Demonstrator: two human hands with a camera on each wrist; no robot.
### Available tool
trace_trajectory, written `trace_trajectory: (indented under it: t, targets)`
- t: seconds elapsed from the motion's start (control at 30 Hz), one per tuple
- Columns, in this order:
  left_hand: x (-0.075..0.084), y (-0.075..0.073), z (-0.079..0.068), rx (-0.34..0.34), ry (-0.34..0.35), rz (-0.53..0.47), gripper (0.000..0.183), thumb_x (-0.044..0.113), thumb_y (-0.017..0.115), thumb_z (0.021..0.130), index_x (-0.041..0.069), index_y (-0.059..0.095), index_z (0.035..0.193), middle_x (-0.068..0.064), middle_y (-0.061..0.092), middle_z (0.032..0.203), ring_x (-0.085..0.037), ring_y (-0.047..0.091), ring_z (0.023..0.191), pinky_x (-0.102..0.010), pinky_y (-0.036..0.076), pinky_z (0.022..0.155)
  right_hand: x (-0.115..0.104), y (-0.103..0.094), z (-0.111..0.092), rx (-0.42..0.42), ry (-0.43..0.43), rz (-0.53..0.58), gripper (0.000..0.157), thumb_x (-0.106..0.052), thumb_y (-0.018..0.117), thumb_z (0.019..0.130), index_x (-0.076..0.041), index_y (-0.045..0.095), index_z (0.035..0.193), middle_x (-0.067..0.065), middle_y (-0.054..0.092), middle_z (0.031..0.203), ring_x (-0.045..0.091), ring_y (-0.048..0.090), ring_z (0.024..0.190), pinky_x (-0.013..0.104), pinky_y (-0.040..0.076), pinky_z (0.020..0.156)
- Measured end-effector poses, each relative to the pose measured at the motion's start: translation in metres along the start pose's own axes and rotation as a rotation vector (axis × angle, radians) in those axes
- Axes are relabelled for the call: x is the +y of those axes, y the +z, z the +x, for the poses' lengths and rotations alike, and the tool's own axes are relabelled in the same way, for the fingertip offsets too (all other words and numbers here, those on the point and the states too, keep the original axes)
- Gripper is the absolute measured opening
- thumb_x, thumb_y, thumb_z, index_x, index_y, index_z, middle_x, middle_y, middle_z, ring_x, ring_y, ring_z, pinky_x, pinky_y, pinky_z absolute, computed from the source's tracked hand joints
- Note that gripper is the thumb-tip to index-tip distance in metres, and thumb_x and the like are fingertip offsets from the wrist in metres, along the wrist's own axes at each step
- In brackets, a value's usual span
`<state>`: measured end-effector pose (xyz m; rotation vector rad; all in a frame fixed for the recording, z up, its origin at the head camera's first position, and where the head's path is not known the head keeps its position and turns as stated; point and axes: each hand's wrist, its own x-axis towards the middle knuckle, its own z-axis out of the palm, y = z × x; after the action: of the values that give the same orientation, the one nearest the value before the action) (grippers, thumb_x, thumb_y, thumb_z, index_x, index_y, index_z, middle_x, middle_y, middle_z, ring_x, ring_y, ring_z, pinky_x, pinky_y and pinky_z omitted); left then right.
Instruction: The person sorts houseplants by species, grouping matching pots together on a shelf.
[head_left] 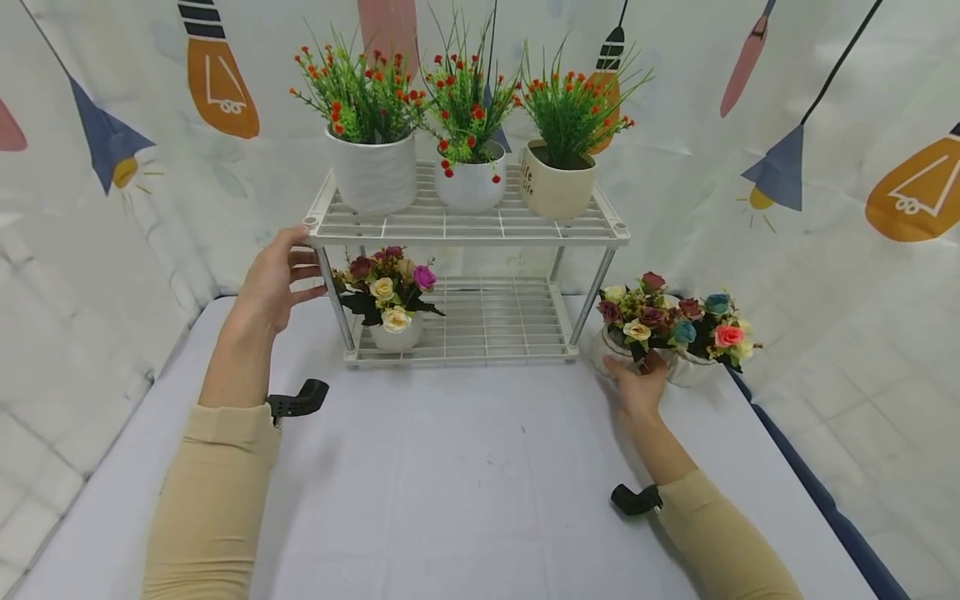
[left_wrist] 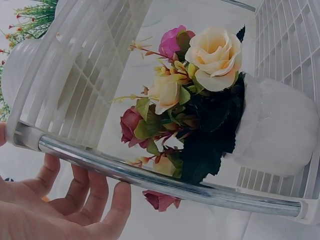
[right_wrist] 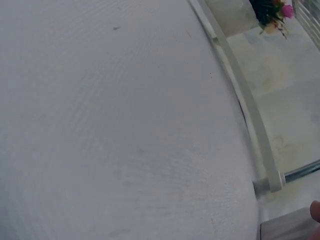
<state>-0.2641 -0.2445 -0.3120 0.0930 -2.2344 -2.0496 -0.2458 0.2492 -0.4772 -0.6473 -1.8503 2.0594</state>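
Note:
A white two-tier wire rack (head_left: 480, 361) with metal posts stands on the table. My left hand (head_left: 268, 283) holds its upper left corner, thumb at the shelf's edge and fingers by the front post; the left wrist view shows the fingers (left_wrist: 102, 197) bent toward that post. Just inside, a potted bouquet (head_left: 397, 333) of cream, purple and dark red roses sits on the lower tier. Right of the rack, my right hand (head_left: 639, 387) grips a potted rose bouquet (head_left: 636, 325), its pot partly hidden. Only a bit of fingertip (right_wrist: 315, 212) shows in the right wrist view.
Three pots of grass with red flowers, a ribbed white pot (head_left: 372, 171), a smaller white pot (head_left: 471, 185) and a cream pot (head_left: 557, 187), line the upper tier. Another rose pot (head_left: 692, 369) stands beside my right hand, near the table's right edge. Patterned curtain hangs behind.

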Motion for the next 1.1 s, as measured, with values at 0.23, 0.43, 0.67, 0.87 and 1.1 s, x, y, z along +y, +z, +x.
trace_trajectory:
  t: [0.23, 0.43, 0.67, 0.87, 1.1]
  targets:
    - [-0.001, 0.001, 0.0, -0.002, -0.011, -0.003, 0.052, 0.065, 0.041, 0.103, 0.024, 0.054, 0.132, -0.003, 0.046, 0.121, -0.019, 0.048, 0.111, -0.057, 0.038, 0.106, 0.001, 0.005, 0.007, 0.016, -0.06, 0.017, 0.099, -0.002, 0.08, 0.089, -0.004, 0.011, 0.16, 0.012, 0.018, 0.167, 0.02, 0.015, 0.153, 0.027, 0.018, 0.12]
    - [-0.001, 0.001, 0.001, -0.007, -0.009, -0.007, 0.051, 0.065, 0.042, 0.103, 0.024, 0.055, 0.132, -0.003, 0.046, 0.122, -0.019, 0.049, 0.112, -0.059, 0.036, 0.107, 0.003, 0.007, 0.01, 0.044, -0.087, 0.012, 0.101, 0.0, 0.081, 0.086, -0.005, 0.012, 0.16, 0.011, 0.022, 0.166, 0.02, 0.018, 0.152, 0.026, 0.018, 0.12]
    - [0.0, 0.0, 0.001, -0.005, -0.007, 0.005, 0.056, 0.065, 0.041, 0.103, 0.022, 0.053, 0.137, -0.003, 0.045, 0.122, -0.019, 0.048, 0.112, -0.058, 0.037, 0.106, 0.003, 0.011, 0.012, 0.03, -0.12, 0.036, 0.103, 0.004, 0.082, 0.084, -0.004, 0.011, 0.16, 0.011, 0.02, 0.167, 0.019, 0.017, 0.153, 0.023, 0.02, 0.118]
    - [0.001, 0.0, 0.0, -0.01, -0.005, -0.008, 0.052, 0.064, 0.042, 0.103, 0.024, 0.054, 0.133, -0.003, 0.045, 0.122, -0.019, 0.048, 0.112, -0.056, 0.038, 0.104, 0.001, 0.009, 0.012, 0.038, -0.102, 0.001, 0.103, 0.004, 0.083, 0.082, -0.004, 0.013, 0.158, 0.012, 0.024, 0.164, 0.021, 0.023, 0.151, 0.026, 0.026, 0.117]
    - [0.001, 0.0, 0.0, -0.008, -0.005, -0.007, 0.049, 0.064, 0.042, 0.103, 0.025, 0.055, 0.13, -0.004, 0.046, 0.122, -0.02, 0.048, 0.112, -0.058, 0.037, 0.107, -0.003, 0.006, 0.01, 0.036, -0.071, -0.056, 0.108, 0.002, 0.084, 0.083, -0.004, 0.009, 0.16, 0.012, 0.021, 0.167, 0.022, 0.019, 0.153, 0.027, 0.025, 0.118]
